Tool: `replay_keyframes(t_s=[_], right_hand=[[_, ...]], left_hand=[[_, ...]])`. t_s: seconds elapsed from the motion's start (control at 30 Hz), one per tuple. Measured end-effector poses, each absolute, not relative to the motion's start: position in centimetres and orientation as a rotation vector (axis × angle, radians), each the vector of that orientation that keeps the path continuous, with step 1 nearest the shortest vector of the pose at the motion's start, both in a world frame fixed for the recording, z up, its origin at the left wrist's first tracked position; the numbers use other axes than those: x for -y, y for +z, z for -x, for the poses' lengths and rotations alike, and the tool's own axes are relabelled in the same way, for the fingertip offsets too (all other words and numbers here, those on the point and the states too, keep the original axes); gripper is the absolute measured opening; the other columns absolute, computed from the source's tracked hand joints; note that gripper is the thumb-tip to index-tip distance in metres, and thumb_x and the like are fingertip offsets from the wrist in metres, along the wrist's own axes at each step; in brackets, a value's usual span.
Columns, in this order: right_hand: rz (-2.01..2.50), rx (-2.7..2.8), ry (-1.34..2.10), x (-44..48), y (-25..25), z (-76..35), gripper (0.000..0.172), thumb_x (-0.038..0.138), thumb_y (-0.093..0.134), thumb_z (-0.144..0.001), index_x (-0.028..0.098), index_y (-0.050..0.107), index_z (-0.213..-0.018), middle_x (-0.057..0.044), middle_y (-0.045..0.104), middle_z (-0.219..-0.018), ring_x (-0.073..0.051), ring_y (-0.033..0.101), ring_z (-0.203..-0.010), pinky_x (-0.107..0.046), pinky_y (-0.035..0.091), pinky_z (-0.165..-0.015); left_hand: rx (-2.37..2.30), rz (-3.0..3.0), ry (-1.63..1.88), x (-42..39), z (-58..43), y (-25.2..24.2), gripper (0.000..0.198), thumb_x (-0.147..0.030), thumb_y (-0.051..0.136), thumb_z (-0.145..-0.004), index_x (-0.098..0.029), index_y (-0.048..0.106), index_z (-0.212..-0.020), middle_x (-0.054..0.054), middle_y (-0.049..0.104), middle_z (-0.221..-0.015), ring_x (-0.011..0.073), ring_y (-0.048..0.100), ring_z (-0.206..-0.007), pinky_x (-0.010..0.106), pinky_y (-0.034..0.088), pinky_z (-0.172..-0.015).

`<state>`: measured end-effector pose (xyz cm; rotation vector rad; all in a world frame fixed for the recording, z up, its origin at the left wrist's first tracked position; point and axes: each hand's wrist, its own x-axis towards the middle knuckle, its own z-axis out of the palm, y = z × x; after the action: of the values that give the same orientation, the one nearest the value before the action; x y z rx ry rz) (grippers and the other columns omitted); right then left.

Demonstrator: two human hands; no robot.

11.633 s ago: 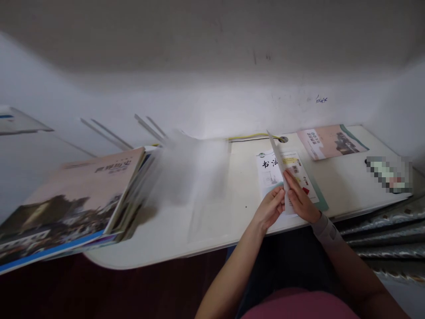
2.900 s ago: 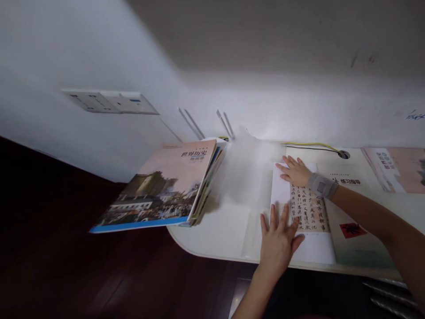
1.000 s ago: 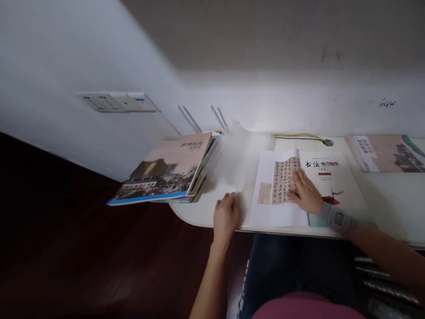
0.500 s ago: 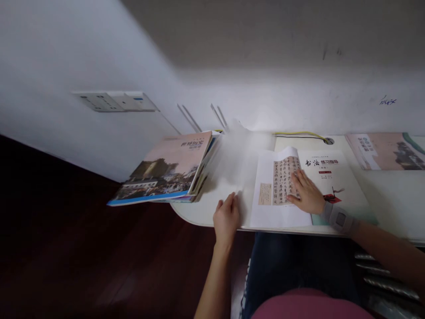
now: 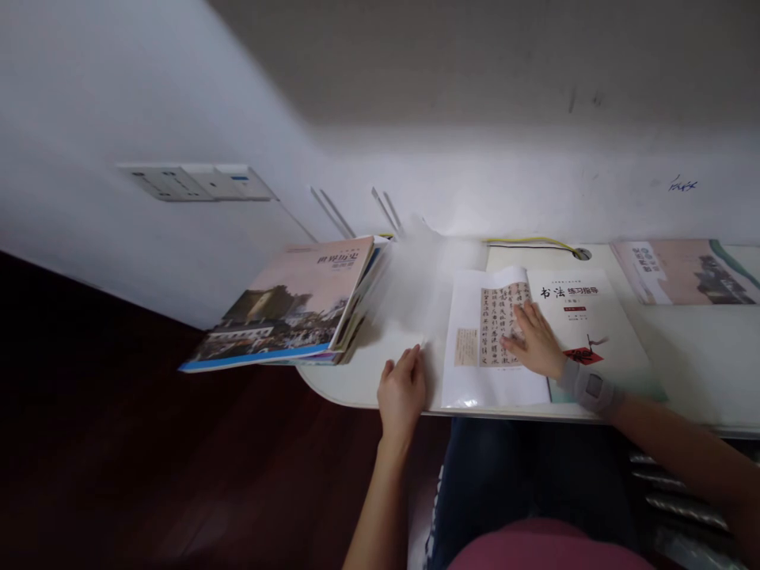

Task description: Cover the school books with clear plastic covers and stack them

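White desk [image 5: 682,348] under a pale wall: I see the right hand [image 5: 536,342], fingers spread, pressing the white calligraphy booklet [image 5: 475,372] open and flat near the front edge. Left hand [image 5: 402,389], fingers loosely together, rests on the clear plastic sleeve [image 5: 416,301] just beside it, seemingly not yet fitted.

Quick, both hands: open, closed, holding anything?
Left hand: open, holding nothing, resting at the desk edge beside the calligraphy page.
Right hand: open, pressed flat on the calligraphy page.
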<state>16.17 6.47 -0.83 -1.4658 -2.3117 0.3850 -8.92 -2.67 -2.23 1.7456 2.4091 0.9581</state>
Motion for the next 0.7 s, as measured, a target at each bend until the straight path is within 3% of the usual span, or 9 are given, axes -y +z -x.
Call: replay_keyframes(t_s=[0.27, 0.5, 0.7], right_hand=[[1.404, 2.243, 0.447, -7.0, -1.4, -15.4, 0.065, 0.045, 0.041, -0.087, 0.008, 0.033, -0.139, -0.018, 0.019, -0.151, -0.028, 0.014, -0.140, -0.043, 0.023, -0.110], [1.520, 2.338, 0.334, -11.9, -1.0, -17.6, 0.081, 0.059, 0.024, -0.089, -0.003, 0.019, -0.142, -0.023, 0.019, -0.149, -0.029, 0.016, -0.139, -0.044, 0.020, -0.111], [1.567, 2.514, 0.261, -12.1, -0.8, -16.4, 0.087, 0.065, 0.010, -0.088, -0.001, 0.015, -0.144, -0.021, 0.014, -0.151, -0.027, 0.013, -0.140, -0.043, 0.015, -0.111]], left_hand=[[-2.416, -1.670, 0.950, 2.9, 9.0, -1.9, 0.036, -0.032, 0.041, -0.089, -0.020, 0.062, -0.115, 0.008, 0.069, -0.107, 0.0249, 0.060, -0.106, 0.038, 0.045, -0.092], [-2.448, -1.603, 0.965, 3.0, 8.8, -1.7, 0.035, -0.033, 0.045, -0.088, -0.022, 0.064, -0.115, 0.007, 0.070, -0.099, 0.0243, 0.062, -0.101, 0.034, 0.048, -0.084], [-2.444, -1.562, 0.972, 3.0, 9.0, -1.6, 0.036, -0.034, 0.044, -0.088, -0.019, 0.064, -0.116, 0.009, 0.070, -0.099, 0.0247, 0.063, -0.097, 0.032, 0.049, -0.080]])
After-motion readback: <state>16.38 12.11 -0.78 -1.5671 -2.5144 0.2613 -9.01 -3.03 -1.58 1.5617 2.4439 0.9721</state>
